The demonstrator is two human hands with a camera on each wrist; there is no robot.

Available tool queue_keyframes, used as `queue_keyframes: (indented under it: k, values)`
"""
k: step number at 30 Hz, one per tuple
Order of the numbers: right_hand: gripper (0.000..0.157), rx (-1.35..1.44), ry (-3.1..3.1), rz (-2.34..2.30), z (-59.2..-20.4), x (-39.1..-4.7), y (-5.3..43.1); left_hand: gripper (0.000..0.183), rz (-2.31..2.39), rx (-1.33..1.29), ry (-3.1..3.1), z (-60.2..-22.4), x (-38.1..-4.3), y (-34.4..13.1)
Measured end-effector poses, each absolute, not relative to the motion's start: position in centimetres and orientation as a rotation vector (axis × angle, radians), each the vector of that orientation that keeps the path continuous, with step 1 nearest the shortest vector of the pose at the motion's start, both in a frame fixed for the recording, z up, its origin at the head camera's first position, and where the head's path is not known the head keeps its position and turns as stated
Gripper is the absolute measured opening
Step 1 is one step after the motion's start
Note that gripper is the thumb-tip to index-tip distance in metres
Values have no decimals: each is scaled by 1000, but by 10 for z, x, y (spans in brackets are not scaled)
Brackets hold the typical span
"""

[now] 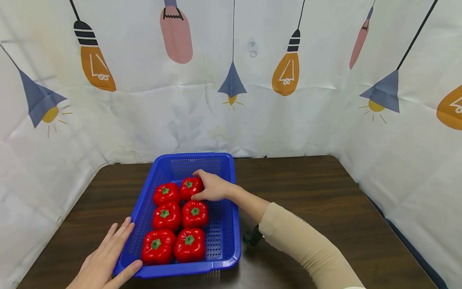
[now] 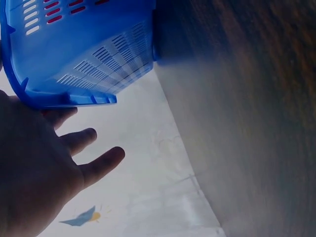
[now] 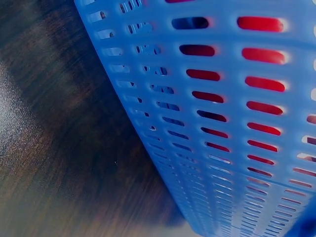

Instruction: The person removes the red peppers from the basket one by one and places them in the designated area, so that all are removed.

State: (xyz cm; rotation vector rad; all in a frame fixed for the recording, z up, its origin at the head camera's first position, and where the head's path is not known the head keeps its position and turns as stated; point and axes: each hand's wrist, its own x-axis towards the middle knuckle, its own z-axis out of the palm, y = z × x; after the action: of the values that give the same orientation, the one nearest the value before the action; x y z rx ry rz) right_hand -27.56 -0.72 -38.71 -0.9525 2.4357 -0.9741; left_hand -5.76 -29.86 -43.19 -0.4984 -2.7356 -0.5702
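Observation:
A blue plastic basket stands on the table, with several red bell peppers in two columns, green stems up. My right hand reaches over the basket's right rim and grips the farthest pepper of the right column, thumb on the near side and fingers on the far side. At the front left corner, my left hand rests against the rim with fingers straight and spread. The left wrist view has that hand beside the basket wall. In the right wrist view, the slotted basket side hides the right hand.
The dark wooden table extends to both sides of the basket. A white curtain printed with lamps and bulbs hangs behind and at the sides. Beneath the right sleeve, a small dark device shows at the wrist.

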Motion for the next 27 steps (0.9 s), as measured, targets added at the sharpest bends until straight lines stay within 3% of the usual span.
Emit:
queue_keyframes:
  k: [7, 27]
  values:
    - [65, -963, 2480, -1056, -386, -277, -5, 99, -604, -517, -2734, -432, -58, -299]
    - [64, -1081, 2325, -1434, -367, -268, 25, 97, -623, -510, -2745, -433, -57, -300]
